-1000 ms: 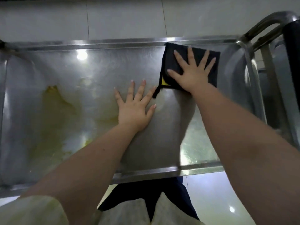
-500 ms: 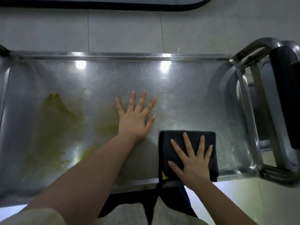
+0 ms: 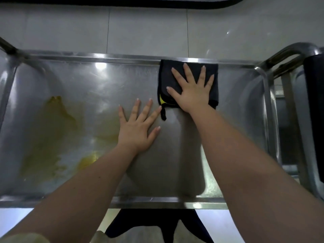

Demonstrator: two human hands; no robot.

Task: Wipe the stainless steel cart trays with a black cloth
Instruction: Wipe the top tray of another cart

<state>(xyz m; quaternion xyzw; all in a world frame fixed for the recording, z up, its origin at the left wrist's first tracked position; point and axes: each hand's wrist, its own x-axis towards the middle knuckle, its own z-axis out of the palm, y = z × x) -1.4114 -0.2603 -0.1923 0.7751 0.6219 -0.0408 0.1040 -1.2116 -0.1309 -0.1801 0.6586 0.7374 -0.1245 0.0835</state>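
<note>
The stainless steel cart tray fills the view below me. A folded black cloth with a yellow tag and a small loop lies against the tray's far rim, right of centre. My right hand presses flat on the cloth with its fingers spread. Flat on the bare steel in the middle of the tray rests my left hand, fingers straight, just left of the cloth's loop. A yellow-brown stain spreads over the left half of the tray.
The cart's curved steel handle rises at the right end, with a dark pad beside it. A tiled floor lies beyond the far rim. My dark apron hangs below the near rim.
My right hand has pushed the cloth from the near rim back up to the far rim. My left hand has stayed pressed in the tray's middle.
</note>
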